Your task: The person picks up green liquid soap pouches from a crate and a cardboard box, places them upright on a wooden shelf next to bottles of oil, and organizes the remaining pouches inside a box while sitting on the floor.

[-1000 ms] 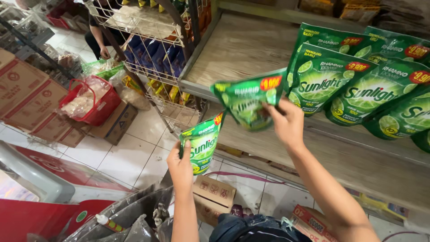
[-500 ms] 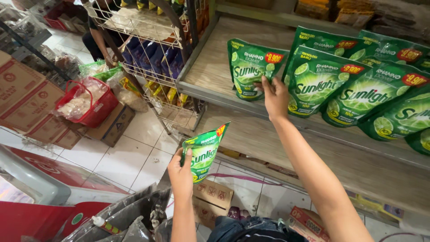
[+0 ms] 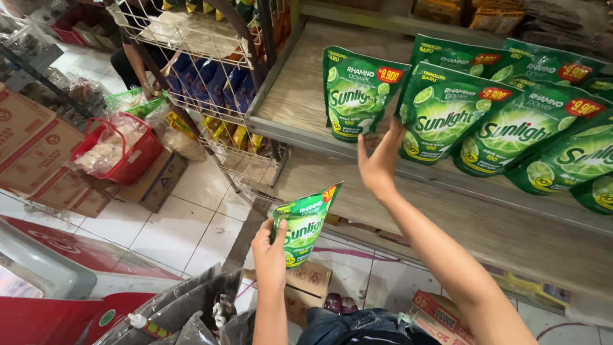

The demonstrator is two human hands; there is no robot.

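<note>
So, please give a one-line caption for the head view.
Left hand holds a green pouch; right hand open by pouches standing on the wooden shelf.

Green pouches (image 3: pixel 511 121) stood in a row along the shelf's (image 3: pixel 300 96) front edge; one green pouch (image 3: pixel 305 223) hung below it, brown cartons (image 3: pixel 32 153) on the floor.

The location is a small retail shop. A wooden shelf (image 3: pixel 300 96) carries a row of identical green soap pouches (image 3: pixel 440 115) with red price tags, standing along its front edge. A white wire rack (image 3: pixel 211 57) to the left of the shelf holds blue and yellow packets. Stacked cardboard cartons (image 3: pixel 32 147) and a red shopping basket (image 3: pixel 121 150) filled with bagged goods sit on the white tiled floor (image 3: pixel 185 223).
</note>
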